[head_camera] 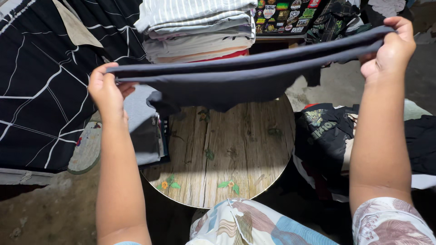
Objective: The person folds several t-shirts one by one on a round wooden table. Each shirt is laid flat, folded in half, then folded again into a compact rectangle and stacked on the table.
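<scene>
Below, a round wooden table (227, 154) is standing bare. Above it, the left hand (106, 90) and right hand (393, 50) are stretching a dark garment (236, 77), fingers clamped on its ends.

Counted: 2 hands, the left hand (105, 88) and the right hand (391, 50), share 1 dark grey garment (227, 79). There is 1 round wooden tabletop (227, 149), 1 stack of folded clothes (200, 29), and 1 heap of dark printed shirts (327, 131).
</scene>
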